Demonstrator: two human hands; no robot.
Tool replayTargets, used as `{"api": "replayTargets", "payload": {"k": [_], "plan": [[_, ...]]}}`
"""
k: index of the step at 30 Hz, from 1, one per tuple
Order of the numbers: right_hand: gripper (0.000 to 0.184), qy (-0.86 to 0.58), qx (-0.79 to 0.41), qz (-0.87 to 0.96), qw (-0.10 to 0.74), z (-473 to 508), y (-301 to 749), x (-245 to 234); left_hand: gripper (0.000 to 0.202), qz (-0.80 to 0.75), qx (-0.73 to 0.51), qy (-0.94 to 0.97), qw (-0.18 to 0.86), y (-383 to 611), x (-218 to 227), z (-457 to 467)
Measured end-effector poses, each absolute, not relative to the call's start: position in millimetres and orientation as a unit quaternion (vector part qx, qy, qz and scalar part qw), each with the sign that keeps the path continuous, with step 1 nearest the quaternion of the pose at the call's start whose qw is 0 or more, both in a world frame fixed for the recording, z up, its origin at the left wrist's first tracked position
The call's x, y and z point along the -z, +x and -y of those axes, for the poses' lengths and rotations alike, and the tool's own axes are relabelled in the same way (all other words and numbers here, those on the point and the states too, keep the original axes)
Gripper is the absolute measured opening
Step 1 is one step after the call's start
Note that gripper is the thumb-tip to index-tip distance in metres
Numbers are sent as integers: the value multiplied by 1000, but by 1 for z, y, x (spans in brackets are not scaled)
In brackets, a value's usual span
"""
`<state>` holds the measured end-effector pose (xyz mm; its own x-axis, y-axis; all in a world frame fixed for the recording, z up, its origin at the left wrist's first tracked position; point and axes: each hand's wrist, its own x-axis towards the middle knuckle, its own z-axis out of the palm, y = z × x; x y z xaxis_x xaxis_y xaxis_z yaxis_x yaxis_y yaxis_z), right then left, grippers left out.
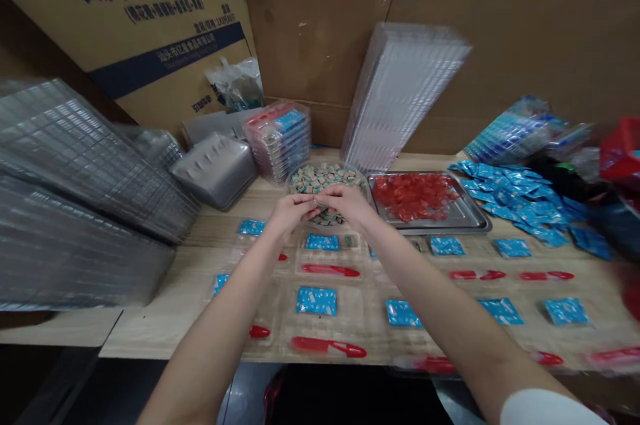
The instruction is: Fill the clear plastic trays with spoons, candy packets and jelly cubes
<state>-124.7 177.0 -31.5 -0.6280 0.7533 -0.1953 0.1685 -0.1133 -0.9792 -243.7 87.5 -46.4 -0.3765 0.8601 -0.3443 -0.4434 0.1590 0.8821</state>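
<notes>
Your white sleeve (550,408) leads to your right hand (347,204), its fingertips pinching a small piece (316,201) together with your left hand (289,214), just over the near rim of the bowl (327,164) by the desk's (165,325) back edge.

Flattened cardboard sheets (320,32) behind a wood-grain table (150,335) (dark floor (245,395) below)

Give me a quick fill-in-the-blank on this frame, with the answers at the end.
The left hand and right hand meet above a round clear ____ of small wrapped pieces.
The steel tray beside the bowl holds ____ pieces.
The loose blue sachets lie to the ____ of the steel tray.
Stacks of clear plastic trays lean at the ____ end of the table.

Missing words: bowl; red; right; left.
</notes>
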Motion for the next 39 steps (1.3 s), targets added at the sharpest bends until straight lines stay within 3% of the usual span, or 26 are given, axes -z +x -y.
{"api": "replayTargets", "payload": {"k": [4, 7, 13, 17, 23, 29, 39], "plan": [[9, -333, -606, 677, 252, -171, -142, 31, 14, -543, -617, 187, 538, -254, 38, -80], [9, -303, -596, 710, 220, -182, -152, 32, 15, -545, -627, 183, 527, -266, 38, -78], [7, -232, -352, 891, 169, -203, -140, 55, 22, -569, -665, 154, 459, -281, 53, -83], [13, -195, -307, 922, 136, -200, -130, 70, 26, -579, -670, 141, 443, -280, 61, -85], [7, -250, -360, 883, 165, -205, -122, 62, 29, -589, -663, 147, 437, -269, 56, -85], [16, -306, -575, 739, 172, -186, -113, 27, 24, -594, -620, 194, 474, -242, 42, -83], [15, -264, -613, 737, 107, -130, -97, -7, 15, -544, -567, 206, 584, -229, 10, -14]]}}
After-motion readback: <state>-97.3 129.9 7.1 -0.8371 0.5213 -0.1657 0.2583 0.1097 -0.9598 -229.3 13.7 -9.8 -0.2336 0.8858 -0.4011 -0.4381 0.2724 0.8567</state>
